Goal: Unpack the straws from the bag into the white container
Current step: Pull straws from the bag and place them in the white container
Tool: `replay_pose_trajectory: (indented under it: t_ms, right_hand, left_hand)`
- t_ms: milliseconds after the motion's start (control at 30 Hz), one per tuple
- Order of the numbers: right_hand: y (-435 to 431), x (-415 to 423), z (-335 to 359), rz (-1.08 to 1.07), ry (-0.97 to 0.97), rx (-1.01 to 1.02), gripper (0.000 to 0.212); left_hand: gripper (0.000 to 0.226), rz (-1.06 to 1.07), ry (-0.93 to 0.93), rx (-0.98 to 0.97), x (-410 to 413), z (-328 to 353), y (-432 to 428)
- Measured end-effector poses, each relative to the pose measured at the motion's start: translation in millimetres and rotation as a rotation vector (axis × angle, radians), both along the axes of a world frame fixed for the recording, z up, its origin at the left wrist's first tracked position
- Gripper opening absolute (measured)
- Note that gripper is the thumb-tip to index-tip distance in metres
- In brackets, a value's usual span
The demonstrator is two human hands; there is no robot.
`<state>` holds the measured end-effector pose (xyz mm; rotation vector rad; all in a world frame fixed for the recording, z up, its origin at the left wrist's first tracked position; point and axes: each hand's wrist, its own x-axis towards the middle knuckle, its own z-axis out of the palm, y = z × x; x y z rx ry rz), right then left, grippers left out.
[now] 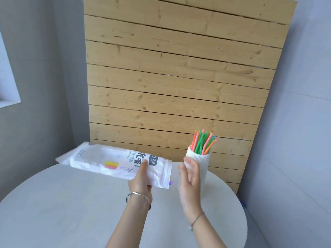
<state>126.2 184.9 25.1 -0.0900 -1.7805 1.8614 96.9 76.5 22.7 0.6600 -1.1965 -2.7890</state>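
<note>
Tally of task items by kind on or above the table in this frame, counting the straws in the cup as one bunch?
Bag, held in the left hand: 1
White container: 1
Bunch of straws standing in the container: 1
Total: 3

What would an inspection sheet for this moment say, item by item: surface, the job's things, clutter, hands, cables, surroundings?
Surface: round pale grey table, bare apart from the job's things.
Job's things: white bag held above the table, open end toward the white container; coloured straws stand upright in the container; a purple tip shows at the bag's mouth.
Clutter: nothing seen.
Hands: left hand grips the bag; right hand open, empty, beside the bag's mouth.
Cables: nothing seen.
Surroundings: wooden slat panel behind the table, grey walls.
</note>
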Motion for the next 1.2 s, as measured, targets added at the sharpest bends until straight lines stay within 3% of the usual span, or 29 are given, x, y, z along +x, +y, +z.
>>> replay_pose_trajectory:
  t_ms: [100,167,233,367,533,667,867,1000,1100,1200]
  right_hand:
    - [-9,-3,-19,0.305,-0.424,-0.691,0.033]
    - [-8,-1,-27,0.408,-0.492,-1.009,0.038]
    - [-7,2,-32,0.402,-0.466,-1.132,0.037]
    - [-8,7,-32,0.414,-0.44,-1.126,0.024]
    - [-8,9,-34,0.399,-0.508,-0.936,0.014]
    - [-9,8,-37,0.315,-0.503,-0.69,0.011]
    - [8,2,-21,0.18,-0.272,-0.594,0.016]
    - [27,-1,-13,0.045,-0.149,-0.68,0.014]
    - [29,0,-9,0.078,-0.121,-0.74,0.008]
    - [23,2,-8,0.089,-0.131,-0.621,0.004]
  left_hand:
    - [0.034,0.085,0.034,-0.188,1,3,1]
    - [0.016,0.087,0.151,-0.337,4,7,4]
    - [0.01,0.031,0.272,-0.5,7,9,8]
    - [0.013,-0.092,0.462,-0.637,13,12,13]
    - [0.015,-0.084,0.503,-0.668,13,16,5]
    - [0.011,0.05,0.343,-0.464,8,15,-6]
    - [0.048,0.185,0.055,-0.104,1,6,-22]
    - [0.047,0.147,-0.042,0.052,1,3,-23]
    - [0.048,0.09,-0.084,0.086,3,1,-12]
    - [0.044,0.027,-0.089,0.11,7,-3,3]
